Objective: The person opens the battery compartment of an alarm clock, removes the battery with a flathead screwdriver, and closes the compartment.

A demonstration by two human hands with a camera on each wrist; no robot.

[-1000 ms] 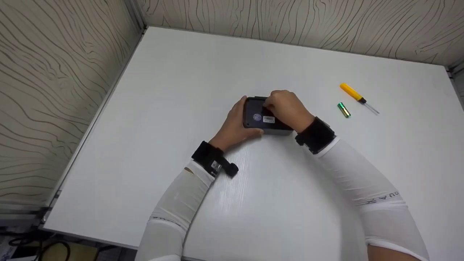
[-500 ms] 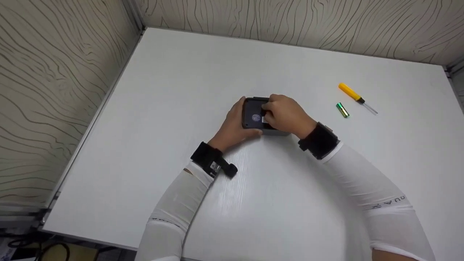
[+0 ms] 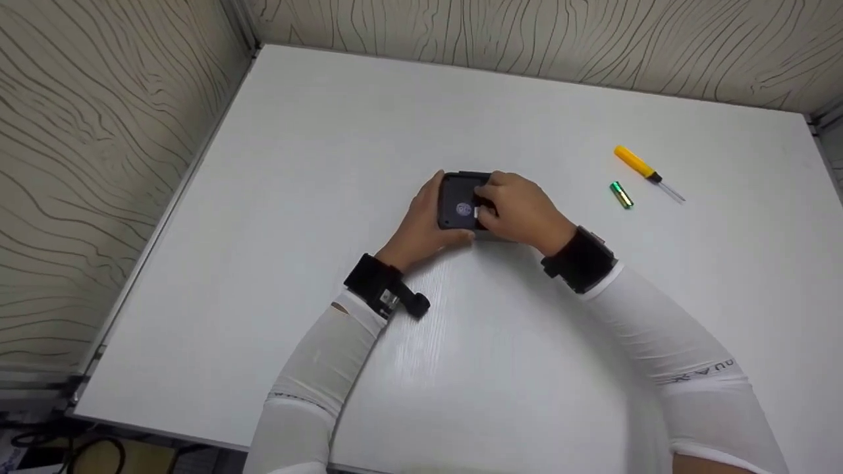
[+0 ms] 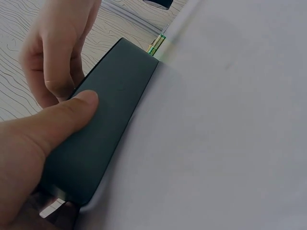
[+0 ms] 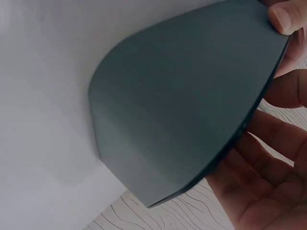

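A dark grey box-shaped device (image 3: 459,192) lies on the white table, its black face with a round sticker upward. My left hand (image 3: 421,224) grips its left end; the thumb (image 4: 79,112) lies along the near side wall. Over the right half of the face is my right hand (image 3: 527,209), fingers bent, forefinger and thumb on the face a little apart. A white label (image 3: 477,212) shows partly between them. In the right wrist view the device wall (image 5: 177,100) hides those fingertips, so I cannot tell whether they pinch anything.
Right of the device, a green and gold battery (image 3: 621,195) lies on the white table (image 3: 329,164). Just beyond it is a screwdriver (image 3: 635,162) with a yellow handle, its shaft pointing right. Patterned panels (image 3: 461,29) stand along the back and left edges.
My right hand has shifted slightly toward me over the face. Its thumb now shows apart from the forefinger, and more of the label is covered. The left hand keeps its grip.
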